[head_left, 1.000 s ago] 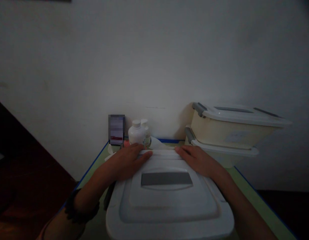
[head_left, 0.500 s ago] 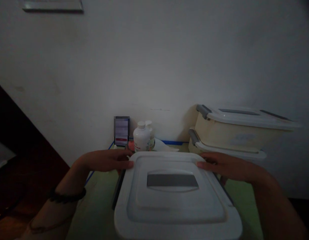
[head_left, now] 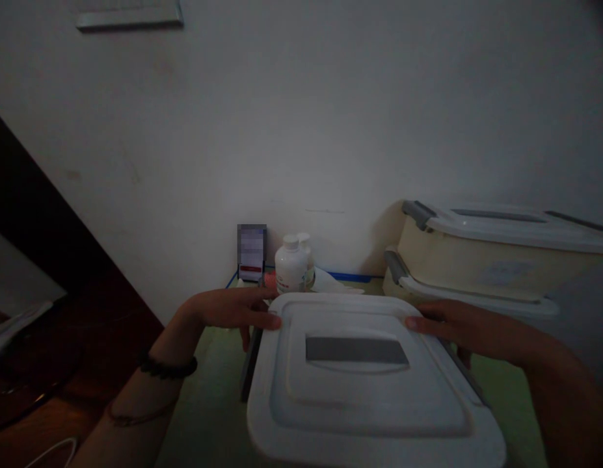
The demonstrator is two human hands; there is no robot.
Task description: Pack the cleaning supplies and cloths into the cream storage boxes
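Observation:
A storage box [head_left: 364,409] with a white lid and a grey rectangular inset stands in front of me. My left hand [head_left: 237,309] grips its far left corner, thumb on top of the lid and fingers curled down past the edge. At the far right corner my right hand [head_left: 447,325] holds on in the same way, its fingers partly hidden below the rim. Dark latches run along both sides of the lid. The lid looks seated flat, and the body beneath it is hidden.
Two cream storage boxes [head_left: 462,260] with white lids are stacked at the right. Behind my box, along the wall, stand a white bottle [head_left: 290,265], a second bottle partly behind it, and an upright phone [head_left: 251,253]. The green tabletop [head_left: 203,396] shows at the left.
The whole scene has shifted to the right in view as the camera turned left. Both hands keep their hold on the box at the same corners.

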